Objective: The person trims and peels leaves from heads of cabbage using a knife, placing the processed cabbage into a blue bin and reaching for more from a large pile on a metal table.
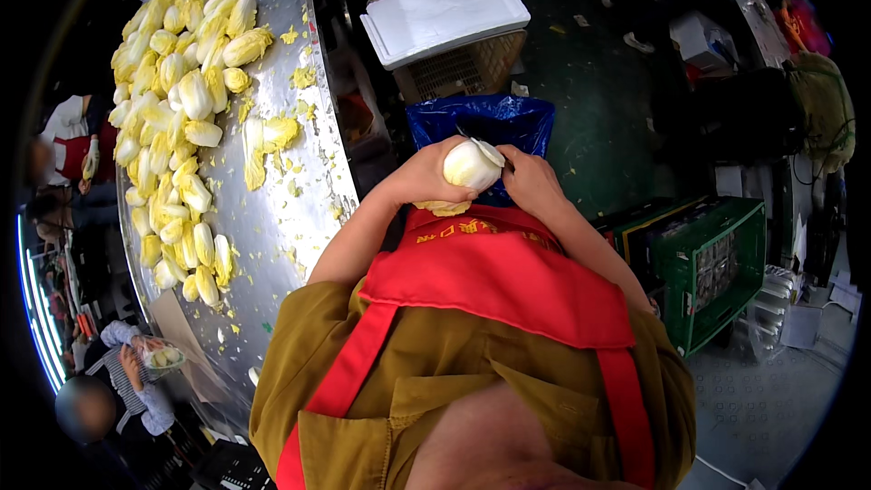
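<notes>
A napa cabbage (471,167) with a pale, rounded end lies in my left hand (427,169), whose fingers wrap around it. Yellow leaf edges show below the palm. My right hand (534,177) is at the cabbage's right side, fingers bent against a partly separated outer leaf (488,152). A dark, thin thing shows just above the cabbage; what it is and how it is held cannot be told. Behind both hands is a blue plastic bag (483,112) with its mouth open. To the left, a large heap of napa cabbages (194,95) rests on a metal table (272,218).
Loose leaves (262,143) and scraps litter the table. A white foam box lid (446,13) sits on a brown plastic crate (456,71) ahead. Green crates (728,272) stand at the right. Across the table, one person (129,367) holds a bagged item; another stands farther off.
</notes>
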{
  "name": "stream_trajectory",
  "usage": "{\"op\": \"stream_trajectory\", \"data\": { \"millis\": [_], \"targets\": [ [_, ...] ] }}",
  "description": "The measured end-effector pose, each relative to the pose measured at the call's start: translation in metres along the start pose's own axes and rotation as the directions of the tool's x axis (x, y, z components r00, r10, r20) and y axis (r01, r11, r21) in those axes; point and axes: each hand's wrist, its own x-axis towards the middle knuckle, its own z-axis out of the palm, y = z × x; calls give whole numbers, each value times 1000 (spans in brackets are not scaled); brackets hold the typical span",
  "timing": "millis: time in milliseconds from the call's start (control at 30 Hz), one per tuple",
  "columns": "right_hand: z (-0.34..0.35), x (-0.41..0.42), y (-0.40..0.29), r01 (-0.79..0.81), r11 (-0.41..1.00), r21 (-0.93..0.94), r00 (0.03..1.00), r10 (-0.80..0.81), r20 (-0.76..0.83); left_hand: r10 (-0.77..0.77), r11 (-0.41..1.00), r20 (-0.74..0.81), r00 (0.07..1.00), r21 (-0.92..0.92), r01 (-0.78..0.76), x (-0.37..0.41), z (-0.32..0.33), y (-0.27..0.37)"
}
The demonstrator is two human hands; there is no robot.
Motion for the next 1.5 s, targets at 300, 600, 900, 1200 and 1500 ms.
{"op": "stream_trajectory", "data": {
  "millis": [300, 600, 900, 1200, 1500],
  "targets": [
    [15, 20, 20, 286, 958, 4, 940, -279, -197, 48, 987, -214, 976, 163, -13, 4, 17, -11],
    [-5, 24, -6, -250, 409, 877, 967, 68, 244, -91, 833, -13, 996, -550, 69, 7, 5, -33],
    [-1, 34, 18, -160, 727, 667, 929, 340, -147, -207, 696, -188, 960, -718, 10, 11, -5, -55],
    [3, 40, -14, -223, 703, 676, 973, 200, 112, -305, 462, -200, 931, -886, -39, 14, 2, -44],
    [33, 33, -19, -39, 703, 710, 999, 46, 9, -227, 691, -391, 892, -710, -135, 19, 18, -62]
  ]
}}
